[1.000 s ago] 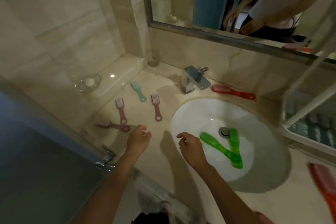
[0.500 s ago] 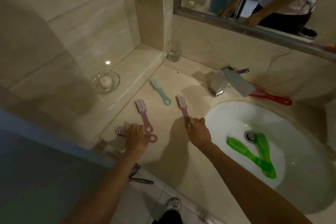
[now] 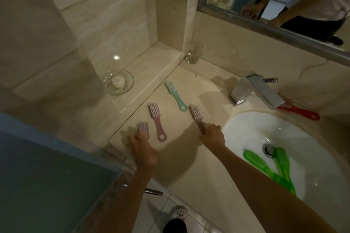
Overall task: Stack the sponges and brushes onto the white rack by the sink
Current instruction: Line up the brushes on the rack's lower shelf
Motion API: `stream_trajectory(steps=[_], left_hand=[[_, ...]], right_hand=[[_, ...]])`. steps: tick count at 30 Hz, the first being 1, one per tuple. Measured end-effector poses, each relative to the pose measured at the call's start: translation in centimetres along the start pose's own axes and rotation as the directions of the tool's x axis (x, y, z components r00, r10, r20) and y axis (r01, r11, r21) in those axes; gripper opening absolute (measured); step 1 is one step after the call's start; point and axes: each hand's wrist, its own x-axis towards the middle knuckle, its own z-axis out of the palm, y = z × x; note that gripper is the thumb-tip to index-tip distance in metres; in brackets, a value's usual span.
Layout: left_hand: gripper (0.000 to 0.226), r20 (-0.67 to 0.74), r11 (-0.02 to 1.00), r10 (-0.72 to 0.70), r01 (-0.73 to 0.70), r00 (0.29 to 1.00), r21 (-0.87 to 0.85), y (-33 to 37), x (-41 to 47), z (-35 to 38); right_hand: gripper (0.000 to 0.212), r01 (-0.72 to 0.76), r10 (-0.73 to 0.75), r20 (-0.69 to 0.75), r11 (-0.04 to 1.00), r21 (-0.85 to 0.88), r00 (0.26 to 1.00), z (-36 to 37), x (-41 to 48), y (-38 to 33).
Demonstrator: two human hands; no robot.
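A second back our grips hover empty by the sink; now both are busy. The left grip is curled round the handle of the left pink brush, which has swung from lying sideways to head pointing away from us. The right grip is closed on the handle of the right pink brush. We can't tell if either is off the bench yet. The middle pink brush, teal brush, red brush and green brushes still wait. The rack's out of shot, so we reckon the carry comes next.
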Motion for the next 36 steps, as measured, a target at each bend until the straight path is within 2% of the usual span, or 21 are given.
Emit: stream_trajectory(steps=[3,6,9,14,17,19,23,27,30,33,36], left_hand=[[0.045,-0.02,0.989,-0.07,0.066,0.997,-0.135,-0.2,-0.6,-0.2],[0.044,0.02,0.981,-0.098,0.1,0.995,-0.165,-0.6,-0.8,-0.4],[0.04,0.033,0.976,-0.091,0.096,0.995,-0.197,-0.4,-0.9,-0.9],[0.03,-0.04,0.953,0.031,-0.042,0.999,-0.3,3.3,-1.2,-2.1],[0.027,0.021,0.912,0.146,-0.126,0.989,-0.39,7.9,-1.8,-1.3],[0.018,0.108,0.89,0.23,-0.164,0.967,-0.425,11.4,-3.1,-0.1],[0.002,0.328,0.864,0.376,-0.201,0.867,-0.461,18.5,-8.4,2.9],[0.004,0.501,0.84,0.516,-0.293,0.695,-0.457,24.0,-15.2,6.3],[0.005,0.559,0.81,0.584,-0.378,0.588,-0.449,27.4,-20.5,8.5],[0.011,0.6,0.795,0.607,-0.398,0.521,-0.458,30.2,-25.6,10.5],[0.028,0.626,0.783,0.619,-0.436,0.475,-0.444,32.4,-30.2,12.7]], right_hand=[[0.043,-0.019,0.019,0.024,1.0,0.005,1.0,-0.2,-0.1,0.3],[0.033,-0.009,0.01,0.016,0.998,-0.066,1.0,-0.4,-0.9,0.9],[0.025,-0.006,0.005,-0.014,0.999,-0.048,1.0,-0.6,-1.6,2.0],[0.013,0.044,-0.033,-0.082,0.99,0.138,0.996,-3.2,-3.2,4.8],[0.007,0.004,0.04,-0.122,0.94,0.342,0.992,-6.2,-4.6,7.4],[0.012,-0.017,0.108,-0.152,0.862,0.506,0.983,-8.3,-5.7,9.8],[0.018,-0.002,0.243,-0.242,0.708,0.706,0.939,-12.8,-9.0,16.7],[0.023,0.009,0.406,-0.335,0.625,0.781,0.85,-15.3,-12.4,25.0],[0.022,0.057,0.534,-0.373,0.516,0.855,0.759,-16.0,-14.3,30.5],[0.01,0.132,0.582,-0.422,0.475,0.87,0.695,-16.8,-15.4,35.1],[0.012,0.149,0.573,-0.436,0.478,0.866,0.694,-17.0,-15.7,39.3]])
